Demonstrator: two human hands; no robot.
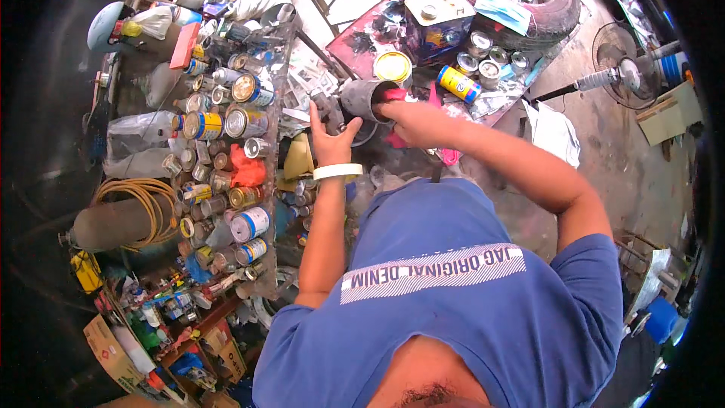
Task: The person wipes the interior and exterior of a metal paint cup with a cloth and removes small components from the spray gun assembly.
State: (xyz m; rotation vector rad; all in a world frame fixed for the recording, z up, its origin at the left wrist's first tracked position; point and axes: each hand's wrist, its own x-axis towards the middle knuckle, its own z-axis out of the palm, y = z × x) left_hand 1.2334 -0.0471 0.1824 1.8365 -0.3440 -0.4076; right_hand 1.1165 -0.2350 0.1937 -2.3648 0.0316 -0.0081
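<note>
A grey cup lies tilted on its side before me, its mouth facing right. It appears to belong to a spray gun, whose dark body is partly hidden. My left hand, a pale band around its wrist, is at the gun with thumb and index finger spread. Its other fingers seem wrapped around the gun, though they are mostly out of sight. My right hand holds a bright pink cloth, with its fingertips inside the cup's mouth. More pink cloth hangs below that hand.
Left, a rack carries many paint cans and a red cloth. Ahead, a stained board bears a square tin, an open yellow-rimmed can, a yellow-blue can and a tire. A fan stands right.
</note>
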